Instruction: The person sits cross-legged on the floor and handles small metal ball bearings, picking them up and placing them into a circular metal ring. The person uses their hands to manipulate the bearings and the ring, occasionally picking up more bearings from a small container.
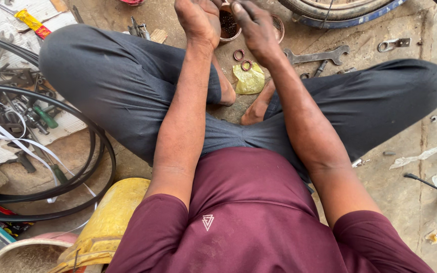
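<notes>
Grease-dark hands at a small round cup of bearing balls on a workshop floor.

The small round brown cup of dark bearing balls (228, 24) stands on the concrete floor (405, 167) at the top edge of the view, between both hands. The left hand (198, 20) hangs over its left rim, fingers curled downward; whether they pinch anything cannot be told. The right hand (256, 28) is just beside the cup, its fingers (238, 9) together and reaching over the rim. Below lie two small reddish rings (243, 59) and a crumpled yellow wrapper (250, 81), with a grey open-ended spanner (317, 55) nearby. Both forearms stretch forward over crossed legs.
</notes>
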